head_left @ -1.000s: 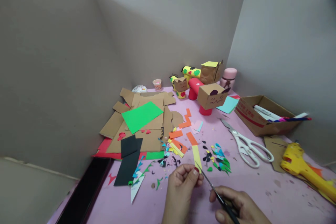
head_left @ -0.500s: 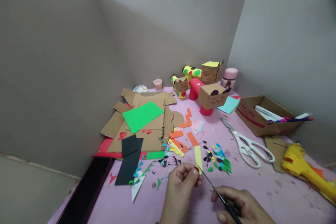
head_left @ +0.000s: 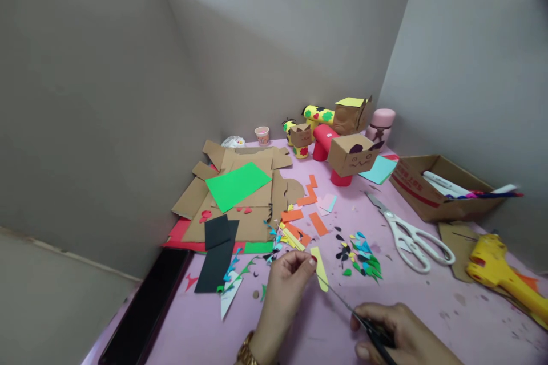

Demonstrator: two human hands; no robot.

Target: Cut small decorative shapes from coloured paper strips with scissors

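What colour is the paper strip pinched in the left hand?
Pale yellow: the paper strip, held by the left hand, shows best in the head view.

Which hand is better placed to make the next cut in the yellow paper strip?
The right hand, probably: it grips the small black scissors, whose blades point at the yellow paper strip. The left hand is busy pinching that strip.

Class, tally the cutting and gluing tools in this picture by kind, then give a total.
Scissors: 2, the white scissors on the table and the dark scissors in the right hand
Glue gun: 1
Total: 3
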